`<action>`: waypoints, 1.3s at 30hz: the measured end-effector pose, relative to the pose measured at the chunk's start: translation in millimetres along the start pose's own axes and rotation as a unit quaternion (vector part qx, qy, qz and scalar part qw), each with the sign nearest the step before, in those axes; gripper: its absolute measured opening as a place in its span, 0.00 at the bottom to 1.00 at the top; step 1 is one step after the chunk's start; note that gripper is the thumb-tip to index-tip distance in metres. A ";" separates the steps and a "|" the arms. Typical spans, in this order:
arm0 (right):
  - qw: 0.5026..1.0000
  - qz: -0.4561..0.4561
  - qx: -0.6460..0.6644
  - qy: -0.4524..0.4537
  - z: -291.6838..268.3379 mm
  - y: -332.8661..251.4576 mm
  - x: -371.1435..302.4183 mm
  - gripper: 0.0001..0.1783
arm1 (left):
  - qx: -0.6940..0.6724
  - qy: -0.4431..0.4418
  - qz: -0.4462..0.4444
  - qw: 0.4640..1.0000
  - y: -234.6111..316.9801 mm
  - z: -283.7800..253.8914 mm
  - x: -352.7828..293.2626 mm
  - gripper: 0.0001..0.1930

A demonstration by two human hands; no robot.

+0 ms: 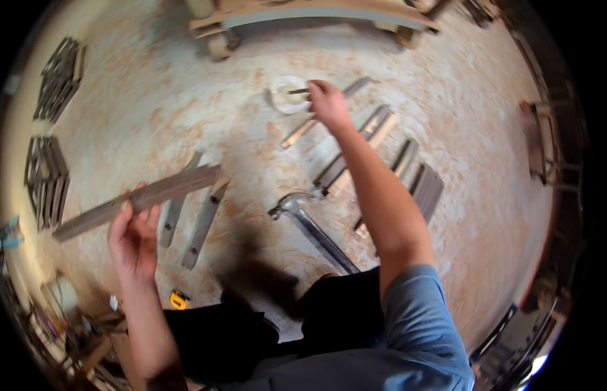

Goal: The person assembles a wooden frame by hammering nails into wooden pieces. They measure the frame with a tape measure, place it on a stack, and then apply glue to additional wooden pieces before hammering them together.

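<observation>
My left hand [135,240] is closed on a long grey-brown wooden piece [140,201], held tilted above the floor. Out in front, my right hand [327,103] grips a thin dark stick [298,91], whose tip is over or in a round white bowl [277,99]; its kind is too small to make out. A wooden strip [297,133] lies on the floor partly beneath that hand. Between my arms rests a claw hammer [310,228], its head pointing away from me. Two wooden pieces with dark holes, one of them a near strip [202,231], lie beside the held piece.
Several wooden strips [429,189] lie under and beside my right forearm. Stacked wooden frames [48,179] stand at the left. A wheeled wooden cart [303,12] is at the far side. Near my left forearm sits a yellow tape measure [179,300].
</observation>
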State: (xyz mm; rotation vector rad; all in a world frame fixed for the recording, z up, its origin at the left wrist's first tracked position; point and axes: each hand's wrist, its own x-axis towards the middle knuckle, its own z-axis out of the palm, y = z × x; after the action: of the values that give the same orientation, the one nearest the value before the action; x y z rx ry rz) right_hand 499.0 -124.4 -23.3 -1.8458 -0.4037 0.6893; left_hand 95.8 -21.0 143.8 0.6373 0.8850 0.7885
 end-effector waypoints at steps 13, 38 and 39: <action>0.954 0.190 0.232 -0.023 -29.5 -2.7 -4.1 0.15 | -0.037 0.094 0.004 0.995 -2.3 3.6 10.8 0.10; 0.980 -0.074 0.168 -0.071 -18.1 -187.6 -232.6 0.12 | -0.108 0.071 0.026 0.991 -9.9 35.2 25.5 0.16; 0.979 -0.075 0.171 -0.079 -16.5 -187.5 -234.6 0.11 | -0.108 0.068 0.027 0.991 -9.2 34.0 24.9 0.16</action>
State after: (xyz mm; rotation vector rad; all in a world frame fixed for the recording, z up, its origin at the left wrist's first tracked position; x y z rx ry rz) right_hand 336.5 -201.7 217.7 -1.4267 -0.4899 0.7528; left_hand 137.8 -11.3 142.9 0.4204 0.8942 0.9708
